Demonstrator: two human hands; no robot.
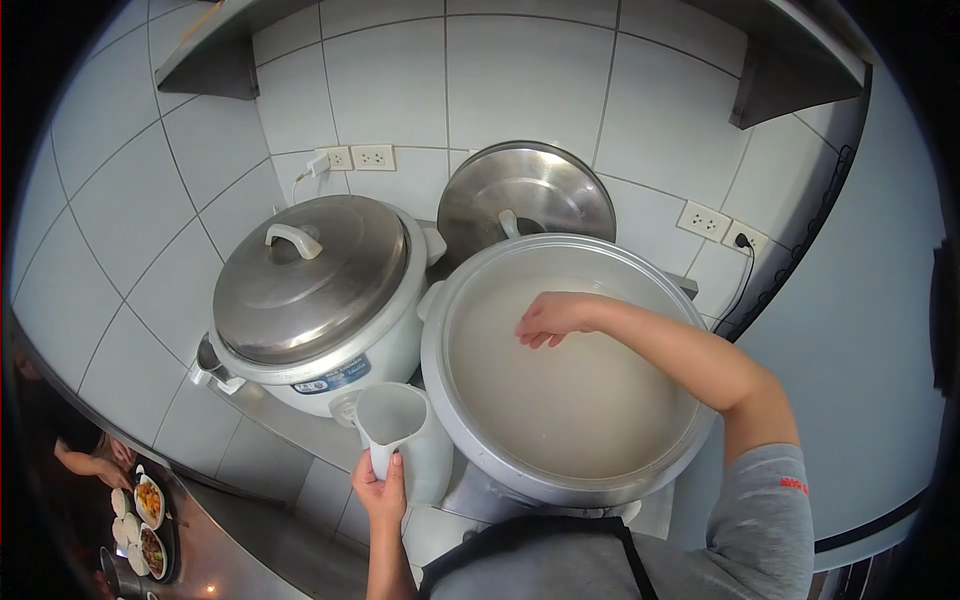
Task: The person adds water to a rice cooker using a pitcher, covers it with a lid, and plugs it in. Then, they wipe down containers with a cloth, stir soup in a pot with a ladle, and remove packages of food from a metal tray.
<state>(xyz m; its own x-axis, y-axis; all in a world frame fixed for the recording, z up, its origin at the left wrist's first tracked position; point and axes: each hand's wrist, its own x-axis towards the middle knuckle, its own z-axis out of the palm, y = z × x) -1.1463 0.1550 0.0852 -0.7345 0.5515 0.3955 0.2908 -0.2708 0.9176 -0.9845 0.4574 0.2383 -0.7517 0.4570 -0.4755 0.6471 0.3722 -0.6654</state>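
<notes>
2 shiny metal lids (345, 270) (550, 190), smooth pale plastic pitcher (428, 465), matt grey cloth sleeve (765, 505), smooth tiles (525, 85)

OK so, the setup: two big cookers sit side by side on the counter (300, 416), close to the back wall (530, 70). The left cooker (392, 352) has its lid (345, 260) on top. The right cooker (436, 385) has liquid (560, 410) in it, and a second lid (545, 190) stands upright just behind it, a bit left. The pitcher (432, 465) is by the counter's front edge, in front of the gap between them. Outlets are on the wall behind, both sides. Way over left, a separate table (215, 545) has two oval dishes (150, 502) near its far end.
</notes>
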